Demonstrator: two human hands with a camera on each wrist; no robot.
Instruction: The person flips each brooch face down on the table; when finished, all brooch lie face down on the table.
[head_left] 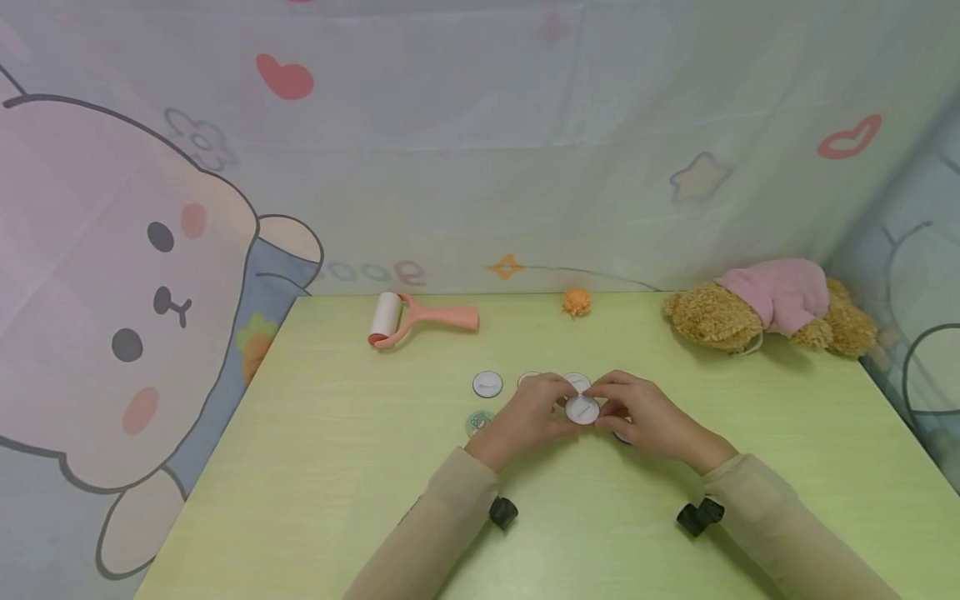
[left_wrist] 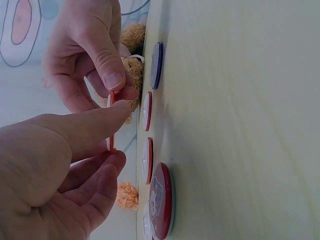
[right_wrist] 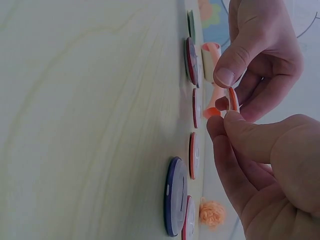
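Observation:
Over the middle of the table, a round button badge (head_left: 582,411) is held with its white pin back facing up. My left hand (head_left: 532,414) pinches its left edge, and my right hand (head_left: 647,414) pinches its right edge. The badge's orange rim (left_wrist: 112,142) shows edge-on in the left wrist view, raised off the table. Several other badges lie below and around the hands: a white-backed badge (head_left: 487,384), a green badge (head_left: 478,423) partly behind the left wrist, and a dark blue-rimmed badge (right_wrist: 175,196). A red-rimmed badge (left_wrist: 161,201) shows a printed face.
A pink-handled lint roller (head_left: 442,317) lies at the back left of the yellow-green table (head_left: 315,467). Behind the hands sits a small orange pompom-like ball (head_left: 577,302). A plush toy in a pink top (head_left: 780,296) lies at the back right, against the printed cloth backdrop (head_left: 480,167).

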